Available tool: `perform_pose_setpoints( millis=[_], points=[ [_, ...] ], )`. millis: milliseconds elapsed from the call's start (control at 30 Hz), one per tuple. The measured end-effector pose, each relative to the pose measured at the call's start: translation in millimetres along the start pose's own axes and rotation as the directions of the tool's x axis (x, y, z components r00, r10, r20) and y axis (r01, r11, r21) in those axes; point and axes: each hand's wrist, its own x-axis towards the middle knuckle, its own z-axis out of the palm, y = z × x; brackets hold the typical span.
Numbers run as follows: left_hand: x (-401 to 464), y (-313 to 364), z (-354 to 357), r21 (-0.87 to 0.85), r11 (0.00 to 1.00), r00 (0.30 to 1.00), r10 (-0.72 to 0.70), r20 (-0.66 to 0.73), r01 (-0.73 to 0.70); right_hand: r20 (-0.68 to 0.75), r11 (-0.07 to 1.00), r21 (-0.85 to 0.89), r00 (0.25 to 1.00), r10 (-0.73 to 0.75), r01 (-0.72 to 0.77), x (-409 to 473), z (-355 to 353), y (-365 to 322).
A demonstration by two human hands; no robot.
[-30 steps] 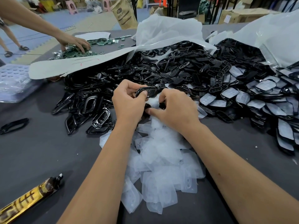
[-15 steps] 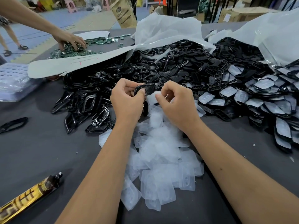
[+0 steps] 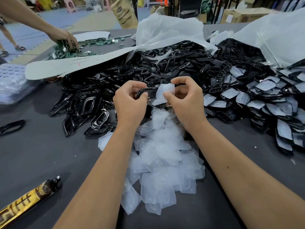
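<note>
Grey table [image 3: 41, 154]: under everything; bare cloth at eight o'clock.
Heap of black frames [image 3: 102, 90]: from nine to one o'clock, beyond the hands.
White bags [image 3: 168, 32]: at twelve and two o'clock, lying open over the far edge of the heap.
Pile of clear pads [image 3: 161, 162]: at six o'clock, between the forearms, meeting the black heap.
Black shells with pads fitted [image 3: 264, 100]: stacked at three o'clock.
Clear tray [image 3: 11, 83]: at nine o'clock, at the table edge.
Gold tube [image 3: 24, 205]: at seven o'clock, lying flat, well apart from the piles.
Another person's hand [image 3: 64, 38]: at eleven o'clock, fingers in green circuit boards [image 3: 74, 52].
Left hand [image 3: 130, 103]: centre, above the piles, fingers curled, pinching a black frame [image 3: 146, 93] by its left end.
Right hand [image 3: 186, 101]: just beside, at three o'clock of the left, thumb and fingers pinching a clear pad [image 3: 166, 90].
Held pad: touching the right end of the held frame, both at centre, above the pile.
</note>
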Motion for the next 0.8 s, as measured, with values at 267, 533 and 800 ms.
perform_pose_setpoints(
  millis=[267,533,800],
  points=[
    [-2.3,2.6,0.8,0.053,0.998,1.0,0.019,0.018,-0.02,0.048,0.977,0.186,0.994,0.095,-0.102,1.8,-1.7,4.1],
    [-1.9,6.2,-1.1,-0.114,0.992,0.985,0.04,-0.166,-0.059,0.151,0.99,0.118,0.987,0.059,-0.077,1.6,-0.1,6.3],
    [-5.0,12.5,11.8,-0.182,0.983,0.997,-0.016,-0.072,0.003,0.332,0.995,-0.095,0.943,-0.002,0.035,-0.4,3.2,2.3]
  ],
)
